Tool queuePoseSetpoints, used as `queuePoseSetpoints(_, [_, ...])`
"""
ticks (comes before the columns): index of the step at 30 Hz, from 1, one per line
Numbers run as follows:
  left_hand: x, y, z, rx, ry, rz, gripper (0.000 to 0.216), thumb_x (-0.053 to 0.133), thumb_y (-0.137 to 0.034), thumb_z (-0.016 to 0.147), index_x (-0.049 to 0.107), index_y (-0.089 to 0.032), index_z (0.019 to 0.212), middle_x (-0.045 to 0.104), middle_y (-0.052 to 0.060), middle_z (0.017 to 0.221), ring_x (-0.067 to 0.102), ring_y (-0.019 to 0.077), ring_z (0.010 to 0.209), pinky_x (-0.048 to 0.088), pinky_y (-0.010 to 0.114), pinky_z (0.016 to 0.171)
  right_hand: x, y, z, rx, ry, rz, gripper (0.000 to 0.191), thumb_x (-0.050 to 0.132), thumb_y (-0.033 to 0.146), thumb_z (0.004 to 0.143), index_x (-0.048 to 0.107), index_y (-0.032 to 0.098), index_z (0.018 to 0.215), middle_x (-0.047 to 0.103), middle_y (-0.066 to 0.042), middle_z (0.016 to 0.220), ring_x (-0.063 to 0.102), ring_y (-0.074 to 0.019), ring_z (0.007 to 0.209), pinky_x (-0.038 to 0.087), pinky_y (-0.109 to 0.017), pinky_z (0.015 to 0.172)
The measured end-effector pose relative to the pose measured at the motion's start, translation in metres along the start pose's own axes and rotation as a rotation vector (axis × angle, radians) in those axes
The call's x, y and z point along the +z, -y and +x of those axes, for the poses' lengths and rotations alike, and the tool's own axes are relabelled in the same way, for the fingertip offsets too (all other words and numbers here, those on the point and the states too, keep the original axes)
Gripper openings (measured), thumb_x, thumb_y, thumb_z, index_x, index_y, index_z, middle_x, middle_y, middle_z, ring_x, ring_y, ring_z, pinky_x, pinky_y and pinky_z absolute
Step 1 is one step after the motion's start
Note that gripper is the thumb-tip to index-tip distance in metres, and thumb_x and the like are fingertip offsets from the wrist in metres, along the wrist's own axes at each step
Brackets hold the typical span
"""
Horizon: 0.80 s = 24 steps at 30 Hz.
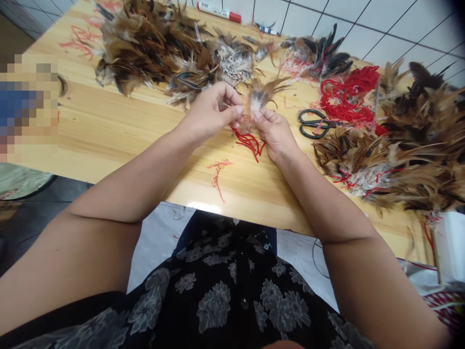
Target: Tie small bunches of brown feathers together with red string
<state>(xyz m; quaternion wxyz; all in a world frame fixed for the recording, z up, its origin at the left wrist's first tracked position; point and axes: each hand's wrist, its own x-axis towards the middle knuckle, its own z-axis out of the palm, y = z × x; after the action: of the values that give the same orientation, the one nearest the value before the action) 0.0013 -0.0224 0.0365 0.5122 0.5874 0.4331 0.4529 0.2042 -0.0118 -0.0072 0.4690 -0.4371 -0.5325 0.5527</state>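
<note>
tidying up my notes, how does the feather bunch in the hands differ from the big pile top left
The feather bunch is small and pinched by the left hand and right hand; the big pile is large and lies loose on the table. Both are brown feathers.

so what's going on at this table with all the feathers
A person at a wooden table pinches the base of a small feather bundle with the left hand and right hand together. A red string hangs from it down to the tabletop. Black scissors and a heap of red cord lie just right of the hands, with feather piles on both sides.
</note>
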Motion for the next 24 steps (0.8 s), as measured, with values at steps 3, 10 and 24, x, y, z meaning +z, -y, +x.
queuePoseSetpoints(3, [-0.005, 0.005, 0.0, -0.047, 0.066, 0.059, 0.036, 0.1, -0.038, 0.102, 0.066, -0.025, 0.099, 0.072, 0.0, 0.09, 0.067, 0.0232, 0.091, 0.053, 0.042, 0.095, 0.0, 0.002, 0.001, 0.012, -0.015, -0.002, 0.048, 0.093, 0.066, 0.102, 0.07, 0.025, 0.094, 0.083, -0.003, 0.098, 0.081, -0.0205, 0.105, 0.071, -0.035, 0.1])
queuePoseSetpoints(10, [-0.01, 0.009, 0.007, -0.033, 0.07, 0.296, 0.022, 0.094, -0.013, 0.085, 0.077, -0.022, 0.096, 0.074, 0.004, 0.093, 0.074, 0.027, 0.096, 0.06, 0.041, 0.099, -0.005, -0.006, 0.009, -0.01, -0.035, -0.012, 0.048, 0.09, 0.065, 0.106, 0.066, 0.025, 0.096, 0.081, -0.003, 0.103, 0.079, -0.0184, 0.106, 0.073, -0.034, 0.096])
queuePoseSetpoints(24, [0.006, 0.033, 0.013, -0.023, -0.001, 0.256, 0.024, 0.093, -0.009, 0.084, 0.076, -0.024, 0.09, 0.08, 0.003, 0.09, 0.079, 0.0333, 0.113, 0.064, 0.042, 0.099, 0.001, -0.003, 0.003, -0.044, -0.037, -0.018, 0.06, 0.089, 0.081, 0.099, 0.072, 0.024, 0.1, 0.082, -0.004, 0.101, 0.083, -0.0253, 0.12, 0.075, -0.038, 0.099])
